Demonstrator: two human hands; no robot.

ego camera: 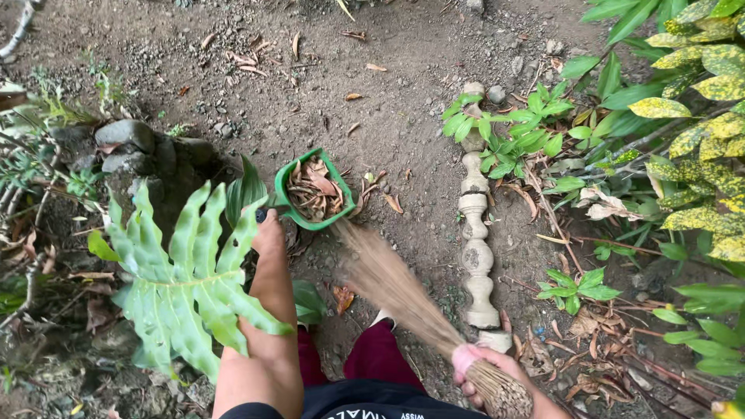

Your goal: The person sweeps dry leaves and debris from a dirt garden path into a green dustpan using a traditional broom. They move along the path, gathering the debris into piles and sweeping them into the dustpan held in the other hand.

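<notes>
My left hand (pixel 268 231) grips the handle of a green dustpan (pixel 312 191) that rests tilted on the bare soil, filled with dry brown leaves. My right hand (pixel 485 365) is closed around the bound end of a straw broom (pixel 403 291); its bristles are blurred and reach up to the dustpan's front lip. A few loose dry leaves (pixel 388 200) lie on the soil just right of the dustpan. My legs in dark red trousers (pixel 376 357) show at the bottom.
A large lobed green leaf (pixel 182 283) overlaps my left forearm. A fallen stone baluster (pixel 475 233) lies right of the broom. Grey rocks (pixel 128 143) sit at the left, and leafy and yellow-speckled shrubs (pixel 691 116) crowd the right side.
</notes>
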